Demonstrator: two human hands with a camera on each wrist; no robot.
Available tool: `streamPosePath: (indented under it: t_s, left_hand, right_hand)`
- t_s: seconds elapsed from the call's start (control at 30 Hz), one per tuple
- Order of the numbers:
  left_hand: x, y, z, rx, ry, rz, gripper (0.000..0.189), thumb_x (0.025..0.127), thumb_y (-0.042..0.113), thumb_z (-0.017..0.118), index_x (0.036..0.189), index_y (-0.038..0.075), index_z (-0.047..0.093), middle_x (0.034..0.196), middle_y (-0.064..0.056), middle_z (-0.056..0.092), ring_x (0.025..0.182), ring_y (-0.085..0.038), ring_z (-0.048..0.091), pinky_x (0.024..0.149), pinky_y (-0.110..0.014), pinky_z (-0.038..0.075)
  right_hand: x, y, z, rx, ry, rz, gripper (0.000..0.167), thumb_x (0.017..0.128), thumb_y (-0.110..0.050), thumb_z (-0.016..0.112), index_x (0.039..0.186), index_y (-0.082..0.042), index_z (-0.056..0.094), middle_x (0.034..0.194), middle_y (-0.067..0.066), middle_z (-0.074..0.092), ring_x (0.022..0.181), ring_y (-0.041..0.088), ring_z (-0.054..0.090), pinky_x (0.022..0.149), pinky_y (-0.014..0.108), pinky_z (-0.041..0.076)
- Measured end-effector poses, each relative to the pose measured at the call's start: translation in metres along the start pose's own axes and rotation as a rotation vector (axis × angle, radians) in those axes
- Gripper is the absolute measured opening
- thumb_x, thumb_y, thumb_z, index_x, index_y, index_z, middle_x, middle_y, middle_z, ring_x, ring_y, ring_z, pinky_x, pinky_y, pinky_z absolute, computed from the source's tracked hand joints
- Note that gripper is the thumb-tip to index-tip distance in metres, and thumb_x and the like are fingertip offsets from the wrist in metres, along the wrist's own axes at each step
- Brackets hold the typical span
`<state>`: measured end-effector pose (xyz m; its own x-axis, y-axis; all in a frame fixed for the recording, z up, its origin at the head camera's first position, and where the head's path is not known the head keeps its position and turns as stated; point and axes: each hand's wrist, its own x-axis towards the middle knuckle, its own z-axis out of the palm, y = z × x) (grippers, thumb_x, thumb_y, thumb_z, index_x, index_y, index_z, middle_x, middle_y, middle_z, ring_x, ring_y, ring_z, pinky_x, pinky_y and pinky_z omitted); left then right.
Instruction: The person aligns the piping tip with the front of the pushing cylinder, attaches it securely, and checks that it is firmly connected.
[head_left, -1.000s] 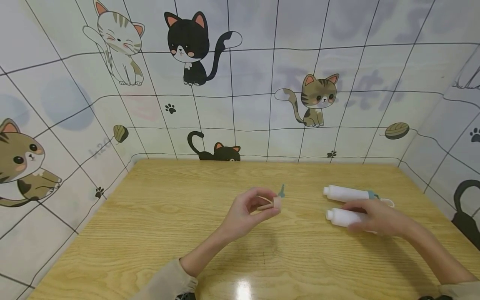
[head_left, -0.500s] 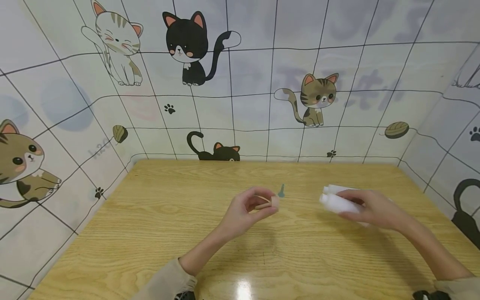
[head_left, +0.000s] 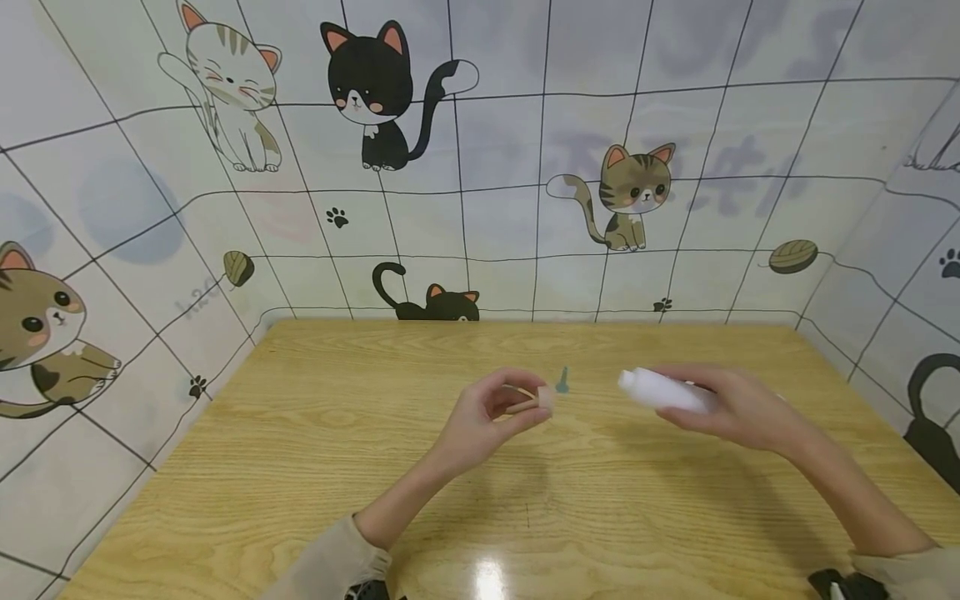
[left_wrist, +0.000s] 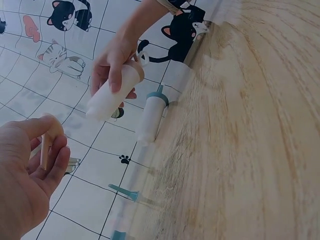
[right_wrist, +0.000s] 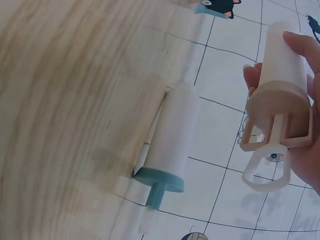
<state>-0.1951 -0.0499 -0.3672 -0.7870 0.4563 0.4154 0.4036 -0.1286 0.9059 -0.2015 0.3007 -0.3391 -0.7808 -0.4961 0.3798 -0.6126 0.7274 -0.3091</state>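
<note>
My left hand (head_left: 483, 421) pinches a beige nozzle (head_left: 545, 398) between thumb and fingers above the table; its wide end faces right and its narrow stem points back into the palm. My right hand (head_left: 742, 412) grips the barrel of a white plunger syringe (head_left: 663, 390) in the air, tip to the left. In the right wrist view this syringe has a beige collar (right_wrist: 277, 102) and a white ring handle (right_wrist: 267, 175). A second white syringe (right_wrist: 170, 132) with a teal collar lies on the table, mostly hidden behind my right hand in the head view.
A teal nozzle (head_left: 562, 381) stands on the wooden table (head_left: 337, 467) between my hands. Another teal piece (left_wrist: 118, 235) shows at the bottom edge of the left wrist view. Cat-printed sheeting (head_left: 510, 233) rises behind the table and along both sides.
My right hand has picked up the nearer syringe from the table and carried it up and to the left. My left hand has shifted slightly left with the beige nozzle.
</note>
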Motion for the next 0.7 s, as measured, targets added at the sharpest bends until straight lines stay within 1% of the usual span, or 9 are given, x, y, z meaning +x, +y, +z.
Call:
streamPosePath:
  t_s: [0.07, 0.23, 0.33, 0.43, 0.6, 0.7]
  left_hand:
    - [0.000, 0.000, 0.000, -0.002, 0.000, -0.004, 0.033, 0.091, 0.000, 0.074, 0.122, 0.006, 0.065, 0.117, -0.011, 0.064, 0.106, -0.025, 0.068, 0.095, -0.039, 0.057]
    - [0.001, 0.002, -0.002, 0.006, 0.006, 0.006, 0.033, 0.091, -0.001, 0.074, 0.122, 0.005, 0.065, 0.117, -0.012, 0.063, 0.106, -0.025, 0.068, 0.096, -0.039, 0.057]
    - [0.001, 0.003, -0.004, 0.013, 0.015, 0.020, 0.033, 0.090, -0.003, 0.074, 0.121, 0.003, 0.065, 0.115, -0.013, 0.063, 0.105, -0.025, 0.068, 0.096, -0.039, 0.056]
    - [0.002, 0.005, -0.007, 0.019, 0.016, 0.033, 0.033, 0.090, -0.003, 0.074, 0.121, 0.002, 0.065, 0.114, -0.013, 0.063, 0.105, -0.024, 0.068, 0.096, -0.039, 0.056]
    - [0.003, 0.012, -0.010, 0.015, 0.011, 0.048, 0.032, 0.091, -0.003, 0.073, 0.121, 0.004, 0.065, 0.115, -0.011, 0.064, 0.105, -0.026, 0.068, 0.098, -0.040, 0.056]
    - [0.004, 0.016, -0.011, 0.008, 0.002, 0.049, 0.032, 0.091, -0.003, 0.072, 0.121, 0.005, 0.065, 0.115, -0.010, 0.064, 0.106, -0.026, 0.068, 0.098, -0.040, 0.055]
  right_hand:
    - [0.002, -0.004, -0.001, -0.003, 0.007, -0.019, 0.049, 0.082, -0.024, 0.085, 0.127, -0.012, 0.070, 0.108, 0.007, 0.073, 0.075, 0.006, 0.058, 0.058, 0.024, 0.048]
    - [0.006, -0.015, -0.001, -0.004, 0.013, -0.030, 0.051, 0.081, -0.027, 0.086, 0.128, -0.018, 0.069, 0.102, 0.003, 0.073, 0.071, 0.004, 0.056, 0.055, 0.023, 0.047]
    - [0.009, -0.021, 0.000, 0.007, 0.027, -0.035, 0.052, 0.081, -0.027, 0.087, 0.129, -0.020, 0.069, 0.102, 0.002, 0.073, 0.070, 0.005, 0.056, 0.055, 0.023, 0.047]
    - [0.011, -0.027, 0.000, 0.040, 0.044, -0.040, 0.053, 0.080, -0.025, 0.087, 0.129, -0.022, 0.069, 0.104, 0.001, 0.073, 0.072, 0.006, 0.057, 0.057, 0.023, 0.048]
    - [0.015, -0.040, 0.000, 0.080, 0.065, -0.061, 0.052, 0.078, -0.021, 0.089, 0.126, -0.019, 0.070, 0.110, 0.002, 0.073, 0.078, 0.007, 0.061, 0.060, 0.025, 0.053]
    - [0.018, -0.049, -0.001, 0.086, 0.076, -0.083, 0.050, 0.076, -0.020, 0.090, 0.122, -0.016, 0.070, 0.110, 0.002, 0.073, 0.079, 0.007, 0.062, 0.061, 0.026, 0.055]
